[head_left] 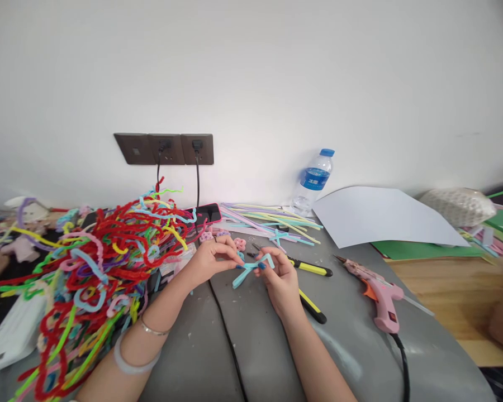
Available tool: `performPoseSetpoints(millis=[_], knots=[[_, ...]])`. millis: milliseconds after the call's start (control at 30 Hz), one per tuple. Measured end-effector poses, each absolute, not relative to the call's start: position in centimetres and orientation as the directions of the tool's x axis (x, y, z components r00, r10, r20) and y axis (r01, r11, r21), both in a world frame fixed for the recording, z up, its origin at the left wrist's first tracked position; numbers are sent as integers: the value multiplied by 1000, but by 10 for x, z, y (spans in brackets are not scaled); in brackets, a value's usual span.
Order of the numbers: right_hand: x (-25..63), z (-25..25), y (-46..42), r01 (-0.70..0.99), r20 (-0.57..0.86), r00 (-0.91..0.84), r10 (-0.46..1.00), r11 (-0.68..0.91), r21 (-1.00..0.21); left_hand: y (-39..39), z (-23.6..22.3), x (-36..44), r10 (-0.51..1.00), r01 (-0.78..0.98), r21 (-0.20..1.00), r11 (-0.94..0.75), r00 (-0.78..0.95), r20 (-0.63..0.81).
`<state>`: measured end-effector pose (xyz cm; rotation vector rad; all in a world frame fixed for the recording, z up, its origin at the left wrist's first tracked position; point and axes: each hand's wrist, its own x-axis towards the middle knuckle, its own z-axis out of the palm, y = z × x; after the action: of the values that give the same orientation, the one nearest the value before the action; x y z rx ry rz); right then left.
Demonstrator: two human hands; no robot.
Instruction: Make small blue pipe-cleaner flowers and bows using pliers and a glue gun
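Observation:
Between my two hands is a light blue pipe cleaner, bent into loops and crossed ends. The fingertips of my left hand pinch it from the left, while my right hand grips its right part between thumb and fingers. Just beyond my hands lie small pink flower shapes made of pipe cleaner. Yellow-and-black pliers rest right behind my right hand, their handles spread and the jaws partly covered by my fingers.
A tangled heap of coloured pipe cleaners fills the left side. Straight pastel stems, a phone and a water bottle are along the wall. At right lie a pink glue gun and white paper. A black cable crosses the table.

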<state>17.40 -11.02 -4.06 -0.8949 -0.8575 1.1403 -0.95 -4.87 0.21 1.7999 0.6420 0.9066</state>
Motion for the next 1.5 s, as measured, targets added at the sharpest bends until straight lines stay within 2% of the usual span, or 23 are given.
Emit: performPoseSetpoints(millis=[267,500,733,933,1200,1300,1433,1500], knots=[[173,-41,-108,-369,122,278,953,223,-902,-52,6,-2,831,16,971,-239,521,196],[172,-45,-107,-312,119,177,977,170,-935,-55,-2,5,842,-16,986,-166,518,150],[171,-44,-107,-285,120,158,980,162,-945,-59,-9,11,812,-32,995,-89,577,91],[173,-44,-108,-254,136,151,979,171,-952,-59,-11,12,814,-23,996,-86,575,83],[173,-45,-109,-240,154,135,979,183,-953,-58,-8,11,847,19,986,-164,515,131],[173,-45,-109,-233,165,146,975,196,-953,-59,-8,13,860,-53,998,-46,506,67],[172,-44,-109,-218,195,171,966,230,-948,-63,-6,17,839,-126,962,243,525,-143],[172,-44,-109,-205,218,178,960,253,-945,-65,-6,19,804,-114,937,331,554,-217]])
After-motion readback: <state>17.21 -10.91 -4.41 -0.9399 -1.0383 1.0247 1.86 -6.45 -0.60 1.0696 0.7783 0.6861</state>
